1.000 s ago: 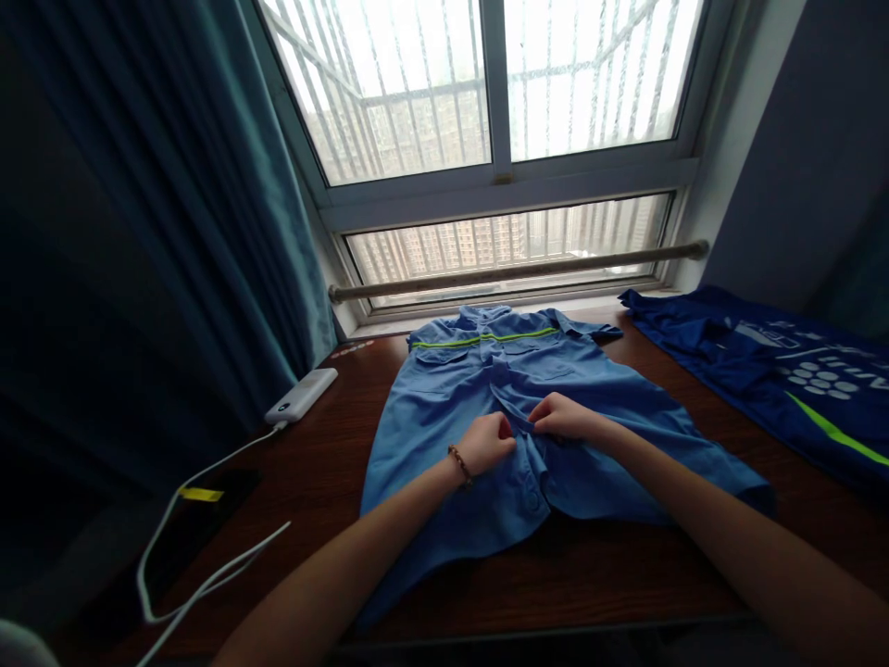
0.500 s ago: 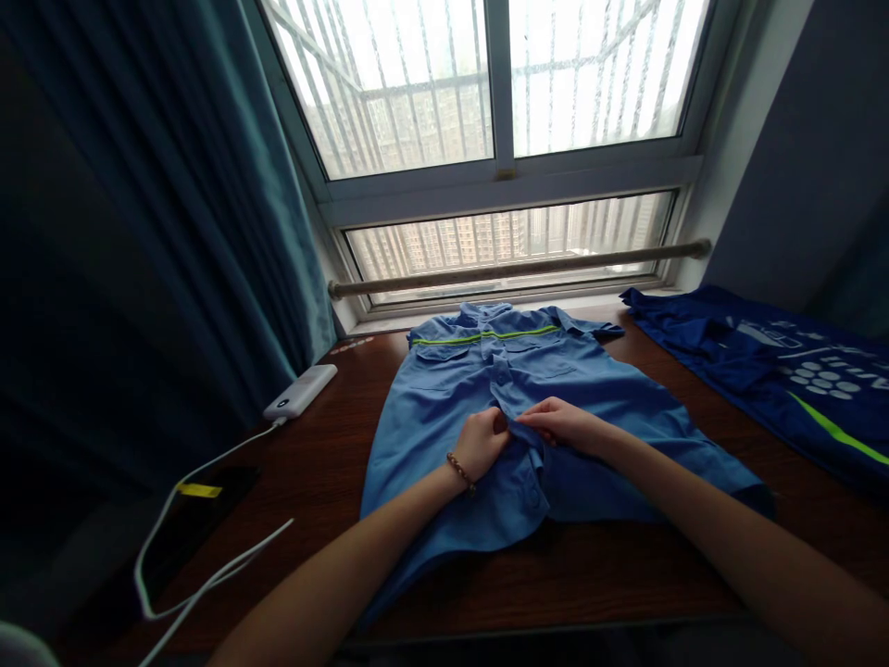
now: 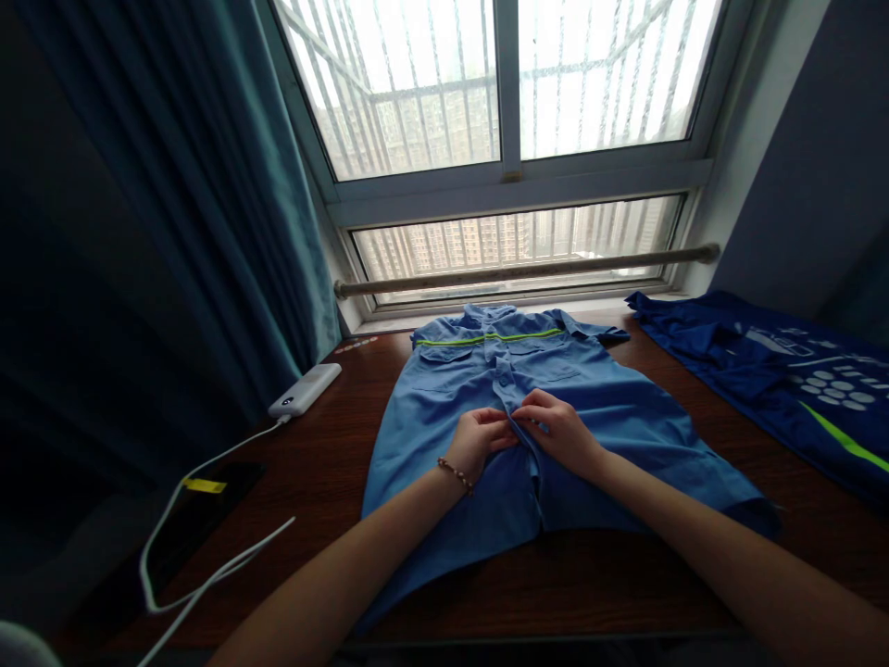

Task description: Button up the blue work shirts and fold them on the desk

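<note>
A light blue short-sleeved shirt lies front up on the dark wooden table, its collar toward the window and a yellow-green stripe across the chest. My left hand, with a beaded bracelet at the wrist, pinches the shirt's front placket from the left. From the right, my right hand grips the same placket, thumb and fingertips pressed together. Both sets of fingertips meet about halfway down the shirt. Whatever button lies between them is hidden. Below the hands, the two front edges part slightly toward the hem.
A darker blue garment with white print lies to the right. On the left are a white power bank with a white cable and a dark flat object with a yellow tag. A rail crosses the window behind.
My right hand has shifted up, its fingers now more bent over the placket. My left fingers have straightened along the cloth. The lower front flap, folded up before, now lies flatter.
</note>
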Demonstrator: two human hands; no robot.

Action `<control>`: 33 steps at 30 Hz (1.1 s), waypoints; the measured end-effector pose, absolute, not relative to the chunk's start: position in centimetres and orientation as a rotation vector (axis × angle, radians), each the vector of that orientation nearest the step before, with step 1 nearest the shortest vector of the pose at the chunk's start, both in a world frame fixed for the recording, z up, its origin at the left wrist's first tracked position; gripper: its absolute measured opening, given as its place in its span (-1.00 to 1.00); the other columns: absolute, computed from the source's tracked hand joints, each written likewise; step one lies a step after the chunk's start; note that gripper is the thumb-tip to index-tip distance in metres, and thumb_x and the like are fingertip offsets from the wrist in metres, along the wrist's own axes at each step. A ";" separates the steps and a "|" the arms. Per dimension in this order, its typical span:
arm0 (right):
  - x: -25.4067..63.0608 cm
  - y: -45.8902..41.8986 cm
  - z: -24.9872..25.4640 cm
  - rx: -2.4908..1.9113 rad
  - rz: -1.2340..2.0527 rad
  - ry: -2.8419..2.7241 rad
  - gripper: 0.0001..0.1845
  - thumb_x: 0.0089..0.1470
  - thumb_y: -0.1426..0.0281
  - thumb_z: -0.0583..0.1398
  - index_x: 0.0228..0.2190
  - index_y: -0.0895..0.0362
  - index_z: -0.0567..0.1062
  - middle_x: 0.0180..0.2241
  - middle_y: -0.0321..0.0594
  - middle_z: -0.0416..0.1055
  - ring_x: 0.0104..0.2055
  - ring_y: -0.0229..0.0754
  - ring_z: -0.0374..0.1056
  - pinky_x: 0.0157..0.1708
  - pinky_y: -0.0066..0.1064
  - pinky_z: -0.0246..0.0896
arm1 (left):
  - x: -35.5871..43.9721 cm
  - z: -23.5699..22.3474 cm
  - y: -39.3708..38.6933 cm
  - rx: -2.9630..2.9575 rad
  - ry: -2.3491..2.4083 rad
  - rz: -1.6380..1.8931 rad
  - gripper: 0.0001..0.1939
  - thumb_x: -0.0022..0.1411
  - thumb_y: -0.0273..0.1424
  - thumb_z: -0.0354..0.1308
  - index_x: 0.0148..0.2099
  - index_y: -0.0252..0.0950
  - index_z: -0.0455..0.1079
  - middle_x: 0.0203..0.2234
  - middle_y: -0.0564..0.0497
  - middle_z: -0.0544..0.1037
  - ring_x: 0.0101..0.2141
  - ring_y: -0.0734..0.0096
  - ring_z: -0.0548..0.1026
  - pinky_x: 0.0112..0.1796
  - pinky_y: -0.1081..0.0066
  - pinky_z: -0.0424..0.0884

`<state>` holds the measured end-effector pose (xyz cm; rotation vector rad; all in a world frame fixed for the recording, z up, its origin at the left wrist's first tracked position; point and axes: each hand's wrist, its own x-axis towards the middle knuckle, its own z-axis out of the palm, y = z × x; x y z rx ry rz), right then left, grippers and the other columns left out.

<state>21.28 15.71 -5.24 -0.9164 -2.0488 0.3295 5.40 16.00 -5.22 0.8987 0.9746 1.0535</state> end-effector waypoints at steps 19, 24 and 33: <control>20.8 15.3 -5.0 -1.051 0.460 -1.716 -0.93 -0.05 0.45 0.18 -0.41 0.11 0.43 -0.33 -0.25 0.31 -0.27 -0.23 0.27 -0.33 -0.45 0.25 | 6.7 -5.6 17.9 1.031 0.883 1.143 -0.71 -0.18 -0.34 0.28 -0.50 -0.36 0.23 -0.64 0.14 0.34 -0.59 0.59 0.32 -0.51 0.54 0.27; 20.7 15.4 -5.7 -1.034 0.452 -1.741 -0.93 -0.06 0.46 0.19 -0.42 0.11 0.43 -0.35 -0.24 0.31 -0.32 -0.24 0.28 -0.30 -0.42 0.24 | 6.2 -6.8 17.8 0.880 0.817 1.121 -0.67 -0.24 -0.39 0.34 -0.50 -0.37 0.23 -0.63 0.13 0.35 -0.58 0.59 0.34 -0.46 0.52 0.32; 20.6 15.3 -5.4 -0.996 0.376 -1.729 -0.97 -0.03 0.45 0.18 -0.48 0.10 0.44 -0.35 -0.23 0.35 -0.27 -0.20 0.29 -0.24 -0.37 0.21 | 6.1 -5.9 17.3 0.737 0.841 1.074 -0.81 -0.10 -0.50 0.27 -0.43 -0.38 0.29 -0.52 -0.02 0.46 -0.51 0.46 0.45 -0.42 0.45 0.40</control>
